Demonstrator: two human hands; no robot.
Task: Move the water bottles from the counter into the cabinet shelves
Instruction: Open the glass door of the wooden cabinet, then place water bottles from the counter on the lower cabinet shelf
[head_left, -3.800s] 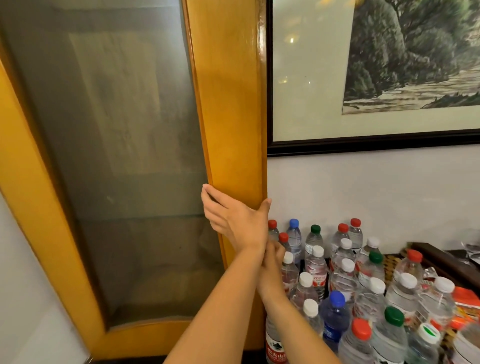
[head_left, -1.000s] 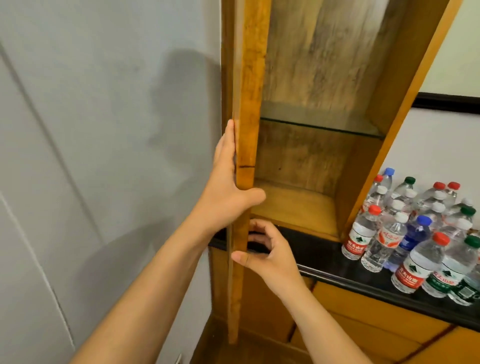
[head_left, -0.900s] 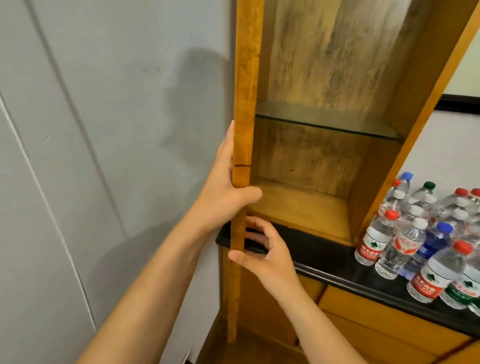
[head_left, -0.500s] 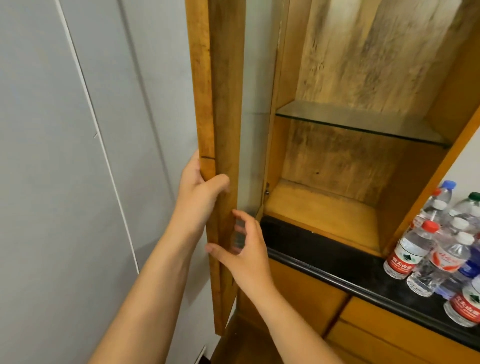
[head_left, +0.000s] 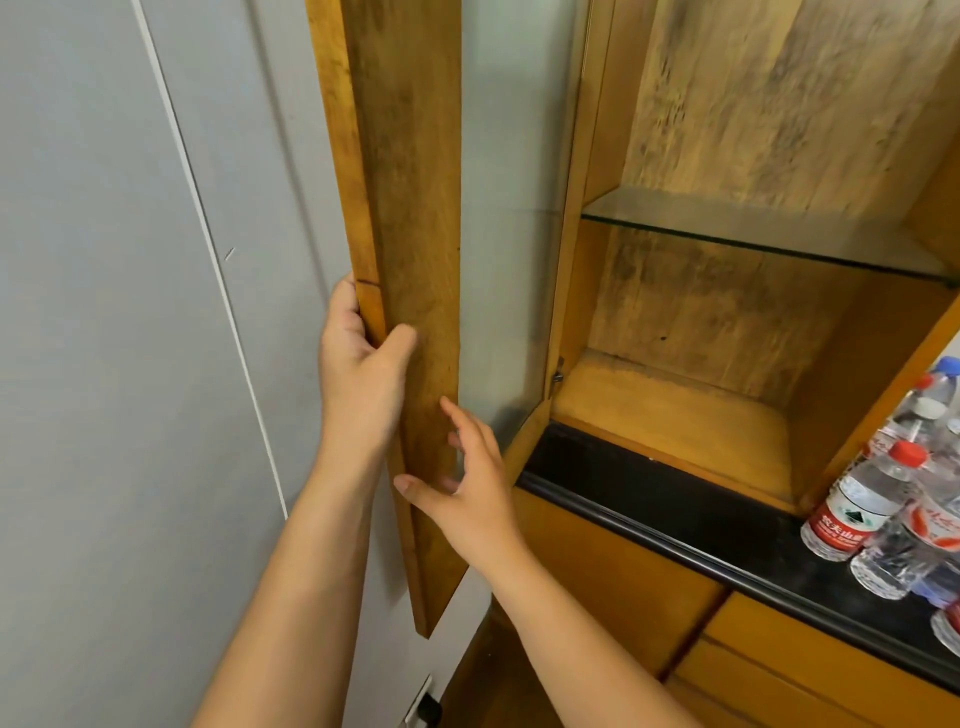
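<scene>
Since half a second earlier, we had swung the cabinet door (head_left: 410, 260) wider toward the wall. Our left hand (head_left: 361, 374) gripped its edge; our right hand (head_left: 467, 483) rested open against the frame, holding nothing. Best to push it fully clear before reaching. The water bottles (head_left: 883, 499), clear plastic with mostly red caps, stood clustered on the black counter (head_left: 675, 499), right of the bare shelves (head_left: 753, 234).

I see the cabinet door (head_left: 410, 260) swung wide at frame centre-left, leaving the cabinet mouth unblocked. The glass shelf (head_left: 753, 234) splits the opening at upper right; the wooden shelf (head_left: 670, 415) below is bare. Water bottles (head_left: 883, 499) crowd the counter (head_left: 649, 499) at the right edge.
</scene>
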